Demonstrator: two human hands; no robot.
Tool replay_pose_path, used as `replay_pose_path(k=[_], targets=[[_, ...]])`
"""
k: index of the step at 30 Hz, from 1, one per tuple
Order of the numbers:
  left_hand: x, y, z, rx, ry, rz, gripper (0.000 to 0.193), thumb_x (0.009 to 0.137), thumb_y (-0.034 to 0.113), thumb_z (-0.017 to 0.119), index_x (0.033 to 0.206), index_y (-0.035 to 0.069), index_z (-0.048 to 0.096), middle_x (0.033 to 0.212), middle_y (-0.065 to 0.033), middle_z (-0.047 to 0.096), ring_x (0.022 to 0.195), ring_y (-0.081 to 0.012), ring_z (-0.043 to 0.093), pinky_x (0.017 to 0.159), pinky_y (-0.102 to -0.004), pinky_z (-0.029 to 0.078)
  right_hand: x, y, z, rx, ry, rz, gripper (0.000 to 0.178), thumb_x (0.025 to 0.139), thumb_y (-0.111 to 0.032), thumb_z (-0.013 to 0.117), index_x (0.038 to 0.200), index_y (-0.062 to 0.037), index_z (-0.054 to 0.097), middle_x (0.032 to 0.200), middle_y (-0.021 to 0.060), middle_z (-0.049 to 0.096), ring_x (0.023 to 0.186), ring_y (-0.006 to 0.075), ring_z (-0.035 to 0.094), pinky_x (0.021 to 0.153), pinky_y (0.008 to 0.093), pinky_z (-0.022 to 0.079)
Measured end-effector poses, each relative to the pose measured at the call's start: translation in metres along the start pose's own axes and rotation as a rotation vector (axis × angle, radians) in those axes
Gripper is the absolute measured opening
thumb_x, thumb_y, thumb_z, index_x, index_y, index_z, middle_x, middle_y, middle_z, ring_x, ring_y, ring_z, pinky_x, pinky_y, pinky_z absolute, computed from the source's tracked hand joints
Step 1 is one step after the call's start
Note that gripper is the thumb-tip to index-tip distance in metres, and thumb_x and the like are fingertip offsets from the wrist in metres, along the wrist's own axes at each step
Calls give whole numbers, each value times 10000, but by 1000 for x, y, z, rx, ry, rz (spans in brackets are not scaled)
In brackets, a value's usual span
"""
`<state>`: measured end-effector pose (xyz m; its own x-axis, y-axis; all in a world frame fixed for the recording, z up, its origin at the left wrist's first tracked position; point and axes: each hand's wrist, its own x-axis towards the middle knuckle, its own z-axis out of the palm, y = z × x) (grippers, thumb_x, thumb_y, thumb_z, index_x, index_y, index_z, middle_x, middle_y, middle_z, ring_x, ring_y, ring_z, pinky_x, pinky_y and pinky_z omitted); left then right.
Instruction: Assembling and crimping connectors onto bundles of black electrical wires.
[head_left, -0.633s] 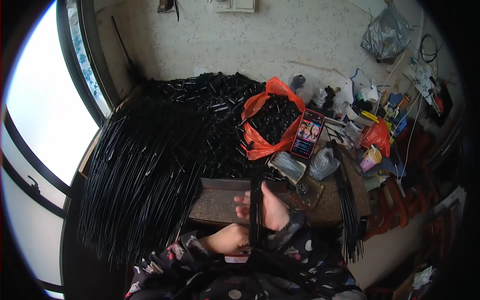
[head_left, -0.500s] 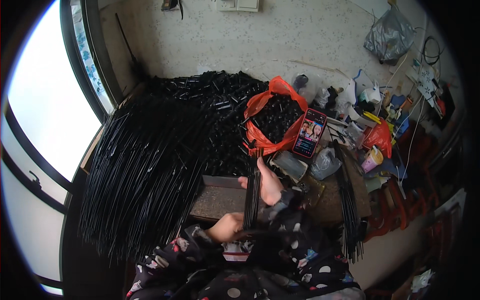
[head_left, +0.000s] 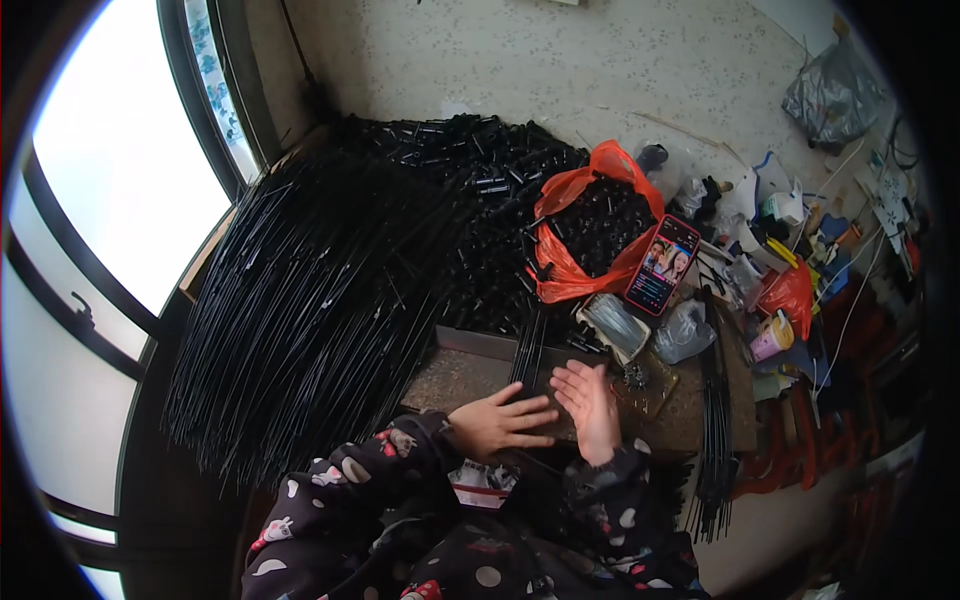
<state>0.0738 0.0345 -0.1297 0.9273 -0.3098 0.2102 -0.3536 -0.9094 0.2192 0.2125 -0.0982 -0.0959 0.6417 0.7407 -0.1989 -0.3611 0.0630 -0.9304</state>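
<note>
A narrow bundle of thin black rods lies across the shallow brown tray in front of me. My left hand is flat with its fingers spread, at the near end of these rods and partly covering them. Whether it presses on them I cannot tell. To the right of the bundle, my right hand is held up with straight fingers and its palm turned toward the left. Nothing is in it. Just beyond the tray lies a heap of short black tube-like parts.
A broad mass of long black rods spreads leftward. Behind the tray, a red plastic bag holds small black parts. A phone, a box of thin pale sticks, a cup and another rod bundle are at right.
The rod bundle, held upright between both hands before, now lies on the tray out of my right hand. Both hands have opened, and the whole view has shifted.
</note>
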Motion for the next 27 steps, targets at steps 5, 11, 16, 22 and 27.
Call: replay_pose_path(k=[5,11,16,22,27], targets=[[1,-17,23,-11,50,398,403,748,177,517,1147,123,535,1317,-93,419,1288,-281,309,1049,-520,195,65,41,0,390,-362,520,631,865,-533,442,1254,-43,361,1128,133,538,988,287,546,831,394,445],[5,-18,12,-155,127,226,382,792,251,549,1139,89,545,1238,-95,492,1232,-259,392,1035,-464,247,66,15,27,-263,105,-307,547,925,-460,359,1339,-107,307,1266,154,451,1112,260,489,896,388,397],[3,-25,25,-361,186,277,547,695,209,572,1208,39,484,1198,-126,521,1162,-271,460,1021,-427,299,3,12,22,-238,-451,-190,728,899,-577,256,1229,48,428,1177,162,533,1086,230,514,929,337,385],[7,-15,2,-628,238,-13,366,783,223,623,1045,-25,560,1112,-193,552,1000,-350,541,877,-399,429,-29,-12,17,-408,-330,-221,166,800,-27,615,957,20,639,864,74,666,813,146,615,750,265,477],[4,-27,23,-550,214,248,402,718,199,630,1096,73,579,1101,-135,580,1081,-283,527,1008,-440,331,-64,-38,39,-631,-558,-559,303,741,-33,680,1037,-10,616,946,115,659,902,198,639,785,271,490]])
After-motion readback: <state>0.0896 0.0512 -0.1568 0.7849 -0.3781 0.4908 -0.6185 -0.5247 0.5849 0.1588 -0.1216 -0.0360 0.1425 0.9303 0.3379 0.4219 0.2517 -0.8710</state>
